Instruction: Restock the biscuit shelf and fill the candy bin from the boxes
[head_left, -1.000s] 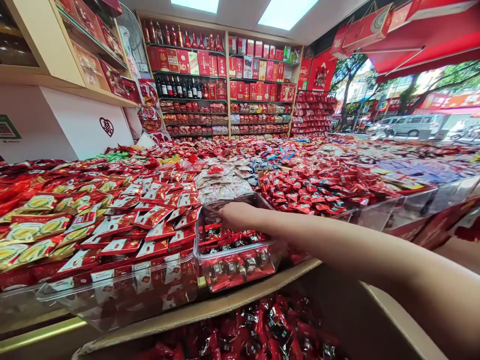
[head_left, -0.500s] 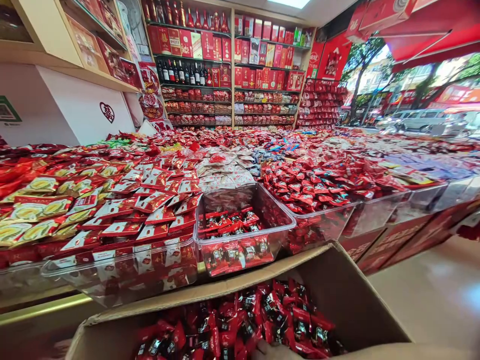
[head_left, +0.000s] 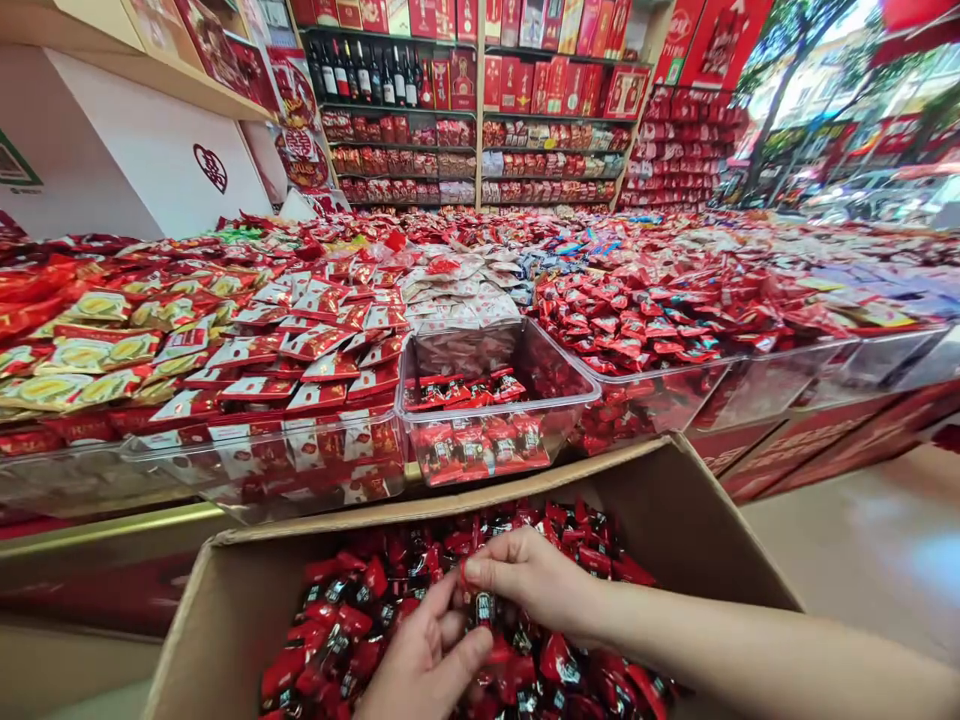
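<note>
An open cardboard box (head_left: 247,580) full of small red-and-black wrapped candies (head_left: 330,640) stands right in front of me. Over the heap, my right hand (head_left: 536,585) pinches the top end of one wrapped candy (head_left: 484,608) between thumb and fingers. My left hand (head_left: 431,650) is curled around the lower left side of the same candy, its thumb tip at the bottom end. Part of the wrapper is hidden by my fingers. Just past the box, a clear plastic bin (head_left: 502,408) holds a low layer of similar red-and-black packets.
Left of that bin, a heap of red-and-white packets (head_left: 315,340) fills another clear bin. To the right lies a pile of red packets (head_left: 622,320). Shelves with bottles (head_left: 367,78) and red boxes line the back wall. Pale floor (head_left: 862,550) shows at the right.
Both hands are now raised into view above the candies, holding one between them; earlier only part of one hand showed low in the box. The view has tilted down.
</note>
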